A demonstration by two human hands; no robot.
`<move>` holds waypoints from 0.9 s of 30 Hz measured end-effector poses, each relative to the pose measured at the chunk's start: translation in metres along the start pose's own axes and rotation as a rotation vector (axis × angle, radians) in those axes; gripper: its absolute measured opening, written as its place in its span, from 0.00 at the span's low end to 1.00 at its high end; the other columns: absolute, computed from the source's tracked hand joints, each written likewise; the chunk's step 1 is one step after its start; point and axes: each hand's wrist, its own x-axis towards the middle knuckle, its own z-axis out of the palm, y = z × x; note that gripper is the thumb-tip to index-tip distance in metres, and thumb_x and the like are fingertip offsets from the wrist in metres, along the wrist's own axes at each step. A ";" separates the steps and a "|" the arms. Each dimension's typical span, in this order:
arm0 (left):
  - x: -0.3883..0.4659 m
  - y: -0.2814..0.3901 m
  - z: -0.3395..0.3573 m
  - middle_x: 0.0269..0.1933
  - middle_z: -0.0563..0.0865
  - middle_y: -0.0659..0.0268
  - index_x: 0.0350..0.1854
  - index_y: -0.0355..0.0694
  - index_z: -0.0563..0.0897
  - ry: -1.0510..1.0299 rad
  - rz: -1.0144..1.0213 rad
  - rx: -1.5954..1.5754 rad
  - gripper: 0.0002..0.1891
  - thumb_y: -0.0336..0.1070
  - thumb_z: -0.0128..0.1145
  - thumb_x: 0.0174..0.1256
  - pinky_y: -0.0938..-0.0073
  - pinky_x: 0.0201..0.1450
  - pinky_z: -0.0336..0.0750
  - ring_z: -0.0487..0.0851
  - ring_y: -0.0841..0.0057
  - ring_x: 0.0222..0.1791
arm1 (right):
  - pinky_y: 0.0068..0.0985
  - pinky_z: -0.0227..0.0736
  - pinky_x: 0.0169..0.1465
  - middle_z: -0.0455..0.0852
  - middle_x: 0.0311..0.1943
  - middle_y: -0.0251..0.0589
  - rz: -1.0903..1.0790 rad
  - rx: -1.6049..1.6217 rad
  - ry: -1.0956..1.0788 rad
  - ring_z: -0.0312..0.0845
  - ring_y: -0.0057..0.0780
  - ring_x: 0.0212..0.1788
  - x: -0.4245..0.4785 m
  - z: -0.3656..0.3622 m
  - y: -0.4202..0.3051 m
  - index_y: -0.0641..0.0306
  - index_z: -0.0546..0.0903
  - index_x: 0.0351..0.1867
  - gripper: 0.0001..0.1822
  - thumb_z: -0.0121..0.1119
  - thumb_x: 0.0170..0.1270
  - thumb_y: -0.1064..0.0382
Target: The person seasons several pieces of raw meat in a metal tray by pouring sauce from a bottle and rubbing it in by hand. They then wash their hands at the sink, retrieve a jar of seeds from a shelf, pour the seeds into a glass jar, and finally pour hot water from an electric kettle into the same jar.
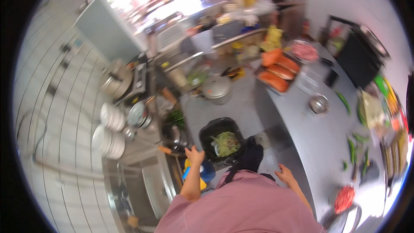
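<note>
Both of my hands hang at my sides above the floor. My left hand (195,156), its fingers spread and holding nothing, is between the metal sink (158,184) and a black-lined bin (207,136). Green vegetable scraps (227,144) lie inside that bin. An orange handle (165,149) is just left of the hand, and a blue container (208,171) stands below it. On the other side, my right hand (284,173) hangs beside the edge of a steel worktable (291,116); its fingers look loosely apart, with nothing seen in them.
Orange-red fillets (275,77) fill a tray at the worktable's far end. A metal bowl (319,104), green peppers (351,149) and red meat (344,199) lie nearer. A lidded pot (216,87) stands on the floor ahead. Stacked white plates (110,140) are left.
</note>
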 end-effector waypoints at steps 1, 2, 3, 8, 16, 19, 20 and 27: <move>0.001 -0.017 0.001 0.70 0.56 0.37 0.61 0.44 0.74 -0.014 -0.104 0.047 0.35 0.48 0.64 0.46 0.57 0.71 0.56 0.56 0.45 0.71 | 0.39 0.69 0.60 0.78 0.55 0.59 -0.002 -0.015 -0.025 0.73 0.53 0.57 0.011 -0.006 -0.007 0.66 0.72 0.59 0.33 0.62 0.54 0.50; 0.001 -0.031 0.002 0.70 0.56 0.39 0.61 0.47 0.74 -0.037 -0.163 0.083 0.34 0.48 0.64 0.46 0.56 0.70 0.57 0.58 0.45 0.70 | 0.39 0.69 0.60 0.78 0.55 0.59 0.021 -0.021 -0.044 0.73 0.53 0.58 0.016 -0.005 -0.009 0.66 0.72 0.59 0.33 0.62 0.55 0.50; 0.000 -0.063 0.013 0.71 0.54 0.40 0.60 0.47 0.75 -0.005 -0.158 0.114 0.32 0.48 0.63 0.48 0.56 0.70 0.58 0.59 0.45 0.69 | 0.38 0.69 0.60 0.78 0.55 0.59 -0.019 -0.026 -0.043 0.73 0.53 0.58 0.024 -0.007 -0.021 0.66 0.72 0.59 0.32 0.61 0.55 0.51; -0.055 -0.135 0.057 0.72 0.51 0.41 0.60 0.40 0.76 -0.266 -0.412 0.083 0.31 0.48 0.60 0.53 0.46 0.69 0.55 0.57 0.39 0.68 | 0.36 0.67 0.62 0.77 0.57 0.57 -0.082 -0.058 -0.008 0.72 0.49 0.60 0.068 -0.035 -0.044 0.66 0.72 0.60 0.32 0.60 0.58 0.51; 0.077 -0.086 0.172 0.57 0.78 0.45 0.53 0.40 0.81 -0.628 -0.151 0.110 0.27 0.50 0.56 0.52 0.57 0.61 0.70 0.75 0.48 0.59 | 0.32 0.71 0.58 0.83 0.50 0.48 0.190 -0.005 -0.225 0.77 0.33 0.55 0.161 -0.016 -0.013 0.68 0.78 0.55 0.25 0.62 0.59 0.56; 0.133 -0.020 0.134 0.49 0.83 0.46 0.48 0.39 0.83 -0.443 -0.079 -0.106 0.24 0.47 0.54 0.50 0.57 0.58 0.73 0.79 0.51 0.54 | 0.32 0.70 0.59 0.83 0.50 0.48 0.241 -0.044 -0.322 0.77 0.33 0.55 0.214 -0.012 -0.043 0.68 0.77 0.55 0.25 0.62 0.59 0.56; 0.158 -0.003 0.112 0.50 0.83 0.46 0.48 0.38 0.83 -0.452 -0.084 -0.083 0.24 0.46 0.54 0.50 0.57 0.57 0.73 0.79 0.52 0.54 | 0.32 0.70 0.59 0.83 0.50 0.48 0.245 -0.039 -0.342 0.76 0.33 0.55 0.234 -0.012 -0.057 0.68 0.77 0.55 0.25 0.62 0.59 0.55; 0.288 0.074 0.068 0.50 0.83 0.49 0.46 0.39 0.84 -0.578 -0.082 0.006 0.22 0.44 0.56 0.49 0.61 0.57 0.73 0.80 0.53 0.53 | 0.32 0.69 0.59 0.82 0.51 0.48 0.126 0.034 -0.315 0.76 0.34 0.56 0.368 -0.059 -0.177 0.67 0.77 0.56 0.26 0.61 0.59 0.54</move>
